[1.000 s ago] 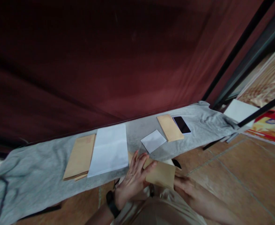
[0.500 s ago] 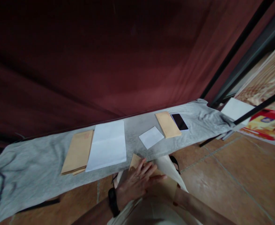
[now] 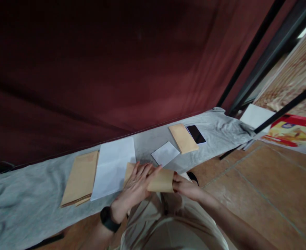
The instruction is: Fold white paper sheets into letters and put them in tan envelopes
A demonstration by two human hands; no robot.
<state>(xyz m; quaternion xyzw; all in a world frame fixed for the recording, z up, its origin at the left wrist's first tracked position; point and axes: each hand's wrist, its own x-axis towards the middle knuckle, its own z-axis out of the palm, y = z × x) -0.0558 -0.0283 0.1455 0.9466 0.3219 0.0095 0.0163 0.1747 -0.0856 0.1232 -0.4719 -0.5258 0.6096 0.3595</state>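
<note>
While left hand lies spread flat on the brown envelope at the gray cloth edge, right hand pinches its end; looks mid-fold, needs a firm crease.

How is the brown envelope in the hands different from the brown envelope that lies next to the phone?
The held envelope is pressed by the left hand and gripped by the right hand; the far envelope, beside the phone, is untouched. The held one curves at the grey cloth's near edge; the far one lies flat on it. Both are plain brown paper.
</note>
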